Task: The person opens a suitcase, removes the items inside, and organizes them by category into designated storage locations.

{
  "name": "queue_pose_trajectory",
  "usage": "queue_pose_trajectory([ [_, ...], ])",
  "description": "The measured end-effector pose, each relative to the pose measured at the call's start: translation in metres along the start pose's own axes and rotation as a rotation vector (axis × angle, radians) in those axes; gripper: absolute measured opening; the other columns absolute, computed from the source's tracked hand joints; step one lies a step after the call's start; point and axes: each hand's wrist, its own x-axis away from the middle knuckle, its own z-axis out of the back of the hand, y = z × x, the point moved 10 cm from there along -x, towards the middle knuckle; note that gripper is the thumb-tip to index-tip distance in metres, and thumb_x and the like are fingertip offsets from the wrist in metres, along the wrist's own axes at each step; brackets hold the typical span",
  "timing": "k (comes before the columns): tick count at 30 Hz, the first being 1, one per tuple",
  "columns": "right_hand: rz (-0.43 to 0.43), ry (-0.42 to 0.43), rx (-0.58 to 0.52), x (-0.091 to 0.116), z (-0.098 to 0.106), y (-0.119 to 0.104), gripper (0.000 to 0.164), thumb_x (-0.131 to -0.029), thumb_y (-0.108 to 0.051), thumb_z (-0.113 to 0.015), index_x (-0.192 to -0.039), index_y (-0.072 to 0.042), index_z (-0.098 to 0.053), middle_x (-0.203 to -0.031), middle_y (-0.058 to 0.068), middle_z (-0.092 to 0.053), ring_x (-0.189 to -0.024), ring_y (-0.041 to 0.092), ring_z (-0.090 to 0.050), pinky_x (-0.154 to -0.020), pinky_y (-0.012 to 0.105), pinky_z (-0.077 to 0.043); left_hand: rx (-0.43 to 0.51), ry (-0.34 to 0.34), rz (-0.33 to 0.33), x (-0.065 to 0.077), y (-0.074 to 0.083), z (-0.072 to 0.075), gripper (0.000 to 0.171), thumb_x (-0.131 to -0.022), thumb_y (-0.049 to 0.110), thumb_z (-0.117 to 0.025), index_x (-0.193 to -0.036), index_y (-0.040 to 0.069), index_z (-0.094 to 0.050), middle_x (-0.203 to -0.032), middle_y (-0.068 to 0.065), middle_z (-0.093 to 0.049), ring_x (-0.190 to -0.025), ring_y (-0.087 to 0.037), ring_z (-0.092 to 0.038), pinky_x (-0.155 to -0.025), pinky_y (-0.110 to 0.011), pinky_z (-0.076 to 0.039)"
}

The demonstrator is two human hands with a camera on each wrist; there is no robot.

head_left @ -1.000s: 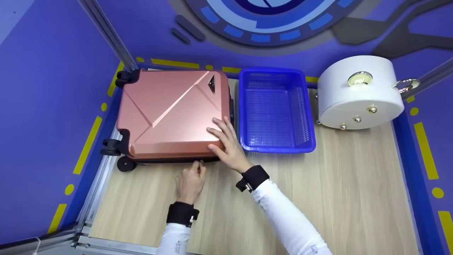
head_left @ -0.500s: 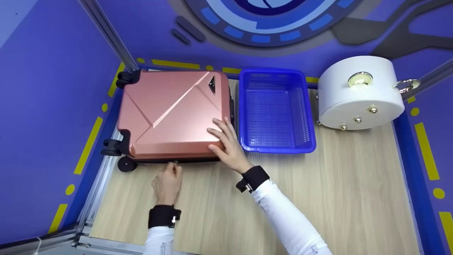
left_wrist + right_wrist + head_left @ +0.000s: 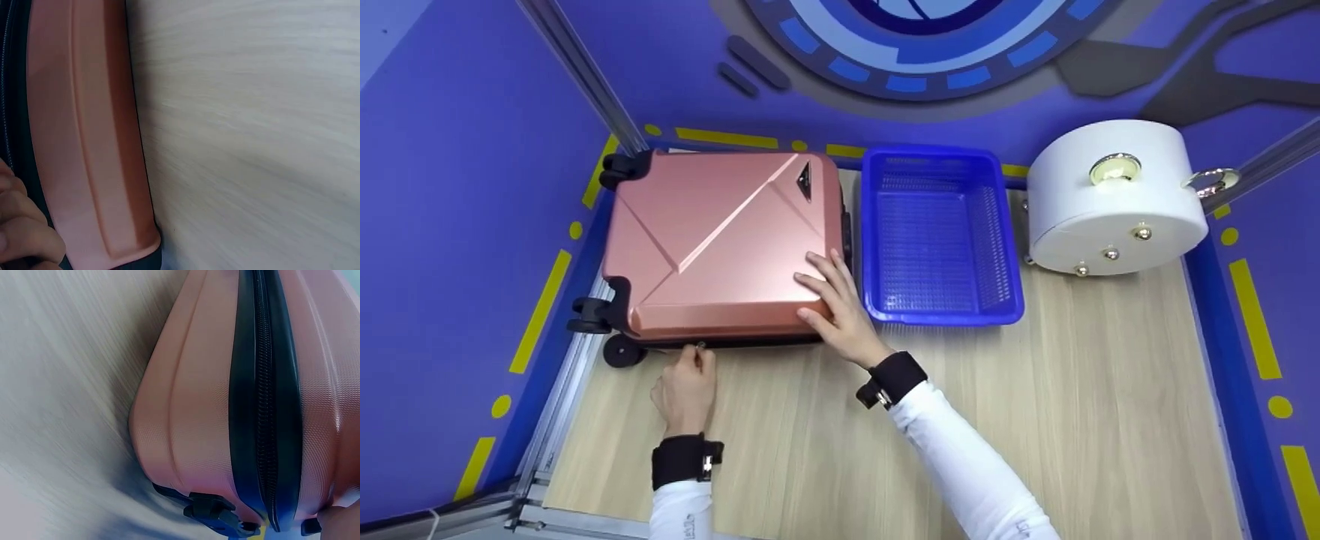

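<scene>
Now the left hand (image 3: 686, 386) has slid along the near side of the case (image 3: 720, 225) toward its wheel end, coming from nearer the right hand (image 3: 840, 319). Nearest of all are the white sleeves (image 3: 682, 514) and the black bands (image 3: 896, 377) at the wrists. Beyond the left band, the thumb and fingers are curled in and seem to pinch the zip pull (image 3: 701, 346), which shows only as a metal glint at the fingertips. That glint has travelled with the hand, so I judge that the pull is being run along the zip (image 3: 263, 382) and that most of this side is done. Whether the run opens or fastens it I cannot tell.

Meanwhile the right hand stays where it was, fingers spread on the case's near right corner, likely to steady it. The case lies flat at the left of the table (image 3: 960, 435), one wheel (image 3: 622, 350) close beyond the left hand, and it has kept its place. Just right of it the blue basket (image 3: 945, 319) stands unmoved; the white box (image 3: 1072, 180) is farther right. Behind everything rises the blue wall (image 3: 840, 112).
</scene>
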Motion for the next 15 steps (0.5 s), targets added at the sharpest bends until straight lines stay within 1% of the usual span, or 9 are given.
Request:
queue_pose_trajectory([
  [3, -0.006, -0.010, -0.003, 0.001, -0.001, 0.000, 0.050, -0.099, -0.024, -0.066, -0.147, -0.014, -0.055, -0.166, 0.012, -0.033, -0.159, 0.038, -0.009, -0.125, 0.061, -0.008, -0.019, 0.003, 0.037, -0.002, -0.011, 0.005, 0.034, -0.101, 0.031, -0.051, -0.074, 0.012, -0.054, -0.058, -0.012, -0.057, -0.051, -0.043, -0.058, -0.046, -0.052, -0.039],
  [6, -0.003, -0.014, -0.005, 0.001, -0.002, 0.000, 0.050, -0.100, -0.024, -0.066, -0.147, -0.013, -0.055, -0.166, 0.013, -0.033, -0.159, 0.038, -0.009, -0.125, 0.061, -0.007, -0.031, -0.008, 0.077, -0.005, -0.023, 0.011, 0.035, -0.102, 0.034, -0.049, -0.077, 0.011, -0.056, -0.061, -0.015, -0.060, -0.053, -0.045, -0.060, -0.047, -0.053, -0.040],
  [10, 0.000, -0.017, -0.007, 0.000, -0.002, 0.000, 0.050, -0.100, -0.024, -0.066, -0.147, -0.013, -0.055, -0.166, 0.013, -0.033, -0.159, 0.039, -0.009, -0.125, 0.062, -0.007, -0.028, -0.033, 0.152, -0.010, -0.041, 0.019, 0.037, -0.104, 0.037, -0.044, -0.082, 0.010, -0.058, -0.073, -0.024, -0.067, -0.062, -0.052, -0.063, -0.054, -0.058, -0.043],
  [13, 0.003, -0.017, -0.008, 0.000, -0.001, -0.001, 0.050, -0.099, -0.023, -0.067, -0.147, -0.013, -0.055, -0.166, 0.013, -0.033, -0.159, 0.039, -0.009, -0.125, 0.062, -0.008, -0.028, -0.018, 0.201, -0.015, -0.054, 0.026, 0.036, -0.104, 0.036, -0.045, -0.083, 0.009, -0.057, -0.080, -0.027, -0.068, -0.070, -0.055, -0.065, -0.059, -0.061, -0.044],
  [15, 0.010, -0.009, -0.007, 0.000, 0.001, 0.000, 0.050, -0.099, -0.022, -0.068, -0.146, -0.013, -0.056, -0.165, 0.014, -0.034, -0.159, 0.040, -0.010, -0.125, 0.062, -0.009, -0.026, -0.011, 0.215, -0.017, -0.059, 0.030, 0.035, -0.104, 0.036, -0.046, -0.083, 0.010, -0.056, -0.081, -0.027, -0.068, -0.071, -0.054, -0.065, -0.060, -0.061, -0.044],
])
